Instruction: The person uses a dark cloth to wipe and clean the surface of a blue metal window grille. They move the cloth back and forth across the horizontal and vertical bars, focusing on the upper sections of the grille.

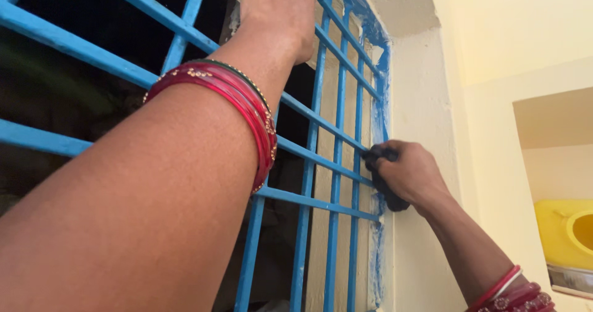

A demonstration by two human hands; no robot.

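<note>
The right hand [412, 175] has its grip pressed together around a dark crumpled cloth [378, 164], which it holds against the blue metal window grille [336, 157] at the grille's right edge, just beside the cream plaster wall [426, 102]; the cloth lies to the left of the palm, where a horizontal bar meets a vertical one. The left hand [278, 12], with red bangles [238, 111] on its wrist, reaches higher and rests on an upper bar, but I cannot tell if its fingers are closed around it. The bars are thin, smooth and painted, with the paint smeared onto the wall.
</note>
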